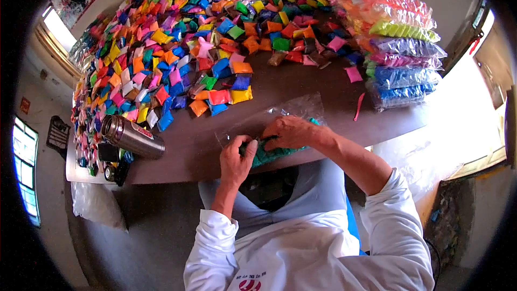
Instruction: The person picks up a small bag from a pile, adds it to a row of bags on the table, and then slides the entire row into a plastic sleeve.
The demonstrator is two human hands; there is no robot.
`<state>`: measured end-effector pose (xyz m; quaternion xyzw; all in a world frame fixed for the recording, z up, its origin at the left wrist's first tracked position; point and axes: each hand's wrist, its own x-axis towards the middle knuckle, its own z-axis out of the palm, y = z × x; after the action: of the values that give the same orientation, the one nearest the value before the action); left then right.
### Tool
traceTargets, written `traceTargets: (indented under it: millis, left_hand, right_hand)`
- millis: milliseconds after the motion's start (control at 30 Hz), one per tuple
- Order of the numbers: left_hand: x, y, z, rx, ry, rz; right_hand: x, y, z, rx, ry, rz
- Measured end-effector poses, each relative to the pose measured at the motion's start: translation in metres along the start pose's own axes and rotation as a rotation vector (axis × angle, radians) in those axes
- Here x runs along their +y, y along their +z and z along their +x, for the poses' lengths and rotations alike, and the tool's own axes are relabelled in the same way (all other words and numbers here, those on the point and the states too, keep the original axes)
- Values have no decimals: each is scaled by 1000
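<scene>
At the table's front edge lies a clear plastic bag [307,106] with green packets [277,154] in its lower part. My left hand [237,156] is at the bag's left side, thumb and fingers closed on the plastic. Over the bag's middle, my right hand [288,132] has its fingers bent down among the green packets. Its fingertips are partly hidden, and what they hold cannot be made out.
A large heap of small colourful packets [177,43] covers the table's far and left side. Filled bags [406,48] are stacked at the right. A pink strip [358,106] lies near them. A steel flask [134,137] lies at the left, beside a small black device [110,172].
</scene>
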<state>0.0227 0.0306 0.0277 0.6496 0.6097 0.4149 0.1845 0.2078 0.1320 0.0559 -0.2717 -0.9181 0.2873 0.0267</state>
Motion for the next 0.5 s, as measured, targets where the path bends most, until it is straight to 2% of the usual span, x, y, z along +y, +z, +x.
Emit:
traceTargets:
  millis: [133,267,333,367,433,467,500]
  left_hand:
    - [0,-4,2,-98,2,-45]
    - [-4,3,1,-98,-15,11]
    - [-8,9,-3,-55,-41,30]
    - [-8,10,-4,-58,-46,20]
    - [-6,9,-4,-37,-8,14]
    - [-5,9,-4,-16,13,44]
    - [-6,10,-4,-20,13,39]
  right_hand:
    - [1,2,-1,50,-8,56]
    - [14,2,2,54,21,38]
    - [26,-13,-5,175,37,-18]
    - [31,-22,-15,167,45,-19]
    - [24,-49,-44,310,151,291]
    - [30,-50,-53,308,157,290]
    - [37,-49,-61,314,98,158]
